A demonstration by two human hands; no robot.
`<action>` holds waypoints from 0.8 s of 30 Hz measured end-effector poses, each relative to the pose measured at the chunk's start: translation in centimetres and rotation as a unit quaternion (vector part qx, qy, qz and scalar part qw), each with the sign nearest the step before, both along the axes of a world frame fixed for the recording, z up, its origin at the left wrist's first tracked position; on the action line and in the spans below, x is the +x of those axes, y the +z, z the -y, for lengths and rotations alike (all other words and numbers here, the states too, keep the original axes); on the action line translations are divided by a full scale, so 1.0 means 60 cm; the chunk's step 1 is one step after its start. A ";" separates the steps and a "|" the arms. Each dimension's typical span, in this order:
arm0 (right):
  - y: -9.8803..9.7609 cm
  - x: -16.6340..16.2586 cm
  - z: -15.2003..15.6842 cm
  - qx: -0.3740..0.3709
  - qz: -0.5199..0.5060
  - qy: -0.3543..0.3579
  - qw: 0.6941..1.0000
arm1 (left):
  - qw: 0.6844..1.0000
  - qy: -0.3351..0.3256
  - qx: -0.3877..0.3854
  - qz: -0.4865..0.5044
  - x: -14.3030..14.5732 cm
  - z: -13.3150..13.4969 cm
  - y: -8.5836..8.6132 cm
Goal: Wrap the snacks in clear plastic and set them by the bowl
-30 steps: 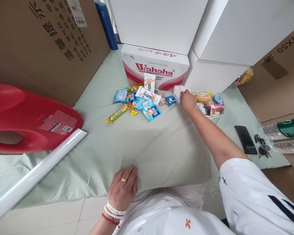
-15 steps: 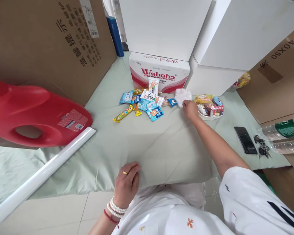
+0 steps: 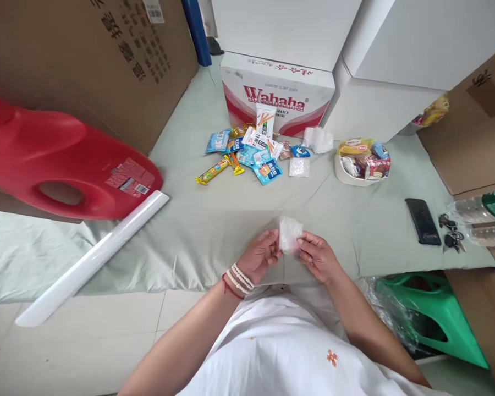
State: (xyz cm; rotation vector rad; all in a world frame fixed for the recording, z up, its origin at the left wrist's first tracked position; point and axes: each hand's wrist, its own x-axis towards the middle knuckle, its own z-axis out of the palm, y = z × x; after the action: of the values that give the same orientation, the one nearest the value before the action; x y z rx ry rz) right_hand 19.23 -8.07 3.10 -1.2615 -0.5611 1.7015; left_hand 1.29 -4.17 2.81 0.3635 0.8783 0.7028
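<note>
Both hands hold a small, square, translucent white plastic bag [image 3: 290,234] above the front of the green cloth. My left hand [image 3: 261,254] pinches its left edge, and my right hand [image 3: 315,255] grips the lower right corner. Farther back lies a similar flat white bag [image 3: 299,167], just in front of a crumpled pile of white plastic bags [image 3: 318,139]. Left of these is a heap of wrapped snacks, with a blue packet [image 3: 267,170] and a yellow wrapped bar [image 3: 213,170] at its front. A white bowl [image 3: 350,177] of snacks stands to the right.
A Wahaha carton [image 3: 277,99] stands behind the snacks. At left are a red jug [image 3: 86,159] and a long white strip [image 3: 94,256]. A phone [image 3: 423,221], keys [image 3: 452,240] and plastic bottles [image 3: 478,209] lie at right. A green plastic stool [image 3: 441,313] is below.
My right hand has come back from the white pile to the front with a bag. My left hand has risen and taken its other side. One bag now lies apart before the pile.
</note>
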 end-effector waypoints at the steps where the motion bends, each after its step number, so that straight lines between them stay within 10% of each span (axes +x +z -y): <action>1: -0.004 0.004 0.004 0.003 0.019 -0.008 1.000 | 1.000 0.022 0.006 -0.011 0.005 -0.003 -0.002; 11: -0.013 0.066 0.002 0.079 0.234 -0.066 0.967 | 0.977 0.097 0.111 -0.155 -0.002 0.005 -0.015; 15: 0.002 0.066 0.005 0.217 0.454 -0.100 0.859 | 0.975 0.114 0.107 -0.155 0.002 0.010 -0.012; 20: 0.002 0.039 0.004 0.415 0.517 0.096 0.742 | 0.987 0.102 0.087 -0.090 0.003 0.015 0.006; 24: -0.015 0.016 -0.001 0.329 0.416 0.046 0.846 | 0.991 0.108 0.085 0.001 -0.011 0.013 0.023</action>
State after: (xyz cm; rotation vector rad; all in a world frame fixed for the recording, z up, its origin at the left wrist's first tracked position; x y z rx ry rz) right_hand 20.18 -7.99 2.22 -1.3974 -1.5828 0.7934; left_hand 0.63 -4.96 4.21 0.4225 0.8659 0.9809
